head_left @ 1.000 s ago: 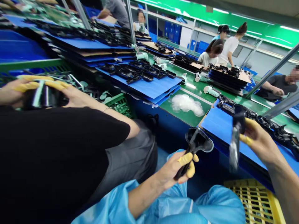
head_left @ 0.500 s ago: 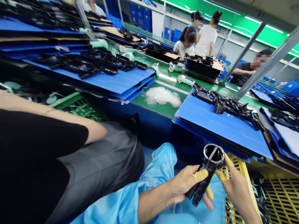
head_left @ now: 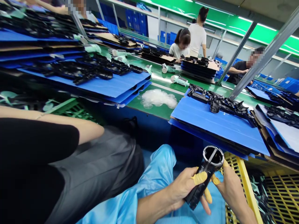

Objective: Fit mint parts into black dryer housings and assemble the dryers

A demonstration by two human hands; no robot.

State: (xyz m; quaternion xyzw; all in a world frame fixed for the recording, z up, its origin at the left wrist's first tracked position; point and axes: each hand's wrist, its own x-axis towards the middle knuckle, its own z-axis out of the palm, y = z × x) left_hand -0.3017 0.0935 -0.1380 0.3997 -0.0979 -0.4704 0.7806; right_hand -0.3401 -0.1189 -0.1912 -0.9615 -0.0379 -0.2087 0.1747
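Note:
A black plastic tube-shaped part (head_left: 205, 174) with a round open end stands tilted over my lap. My left hand (head_left: 187, 188) grips its lower body, yellow finger cots on thumb and fingers. My right hand (head_left: 230, 188) is closed against the part's right side just under the ring, also with yellow cots. Both hands hover above my light blue gown (head_left: 149, 193).
A blue sheet (head_left: 217, 121) with a row of black parts lies on the bench ahead. A yellow crate (head_left: 273, 193) sits at lower right. A seated person in black (head_left: 46, 165) fills the left. White plastic film (head_left: 158, 98) lies on the green belt; other workers sit beyond.
A second ago my hands were apart, each with a black piece. They came together low over my lap, and now both hold one assembled part, nearly still since half a second ago.

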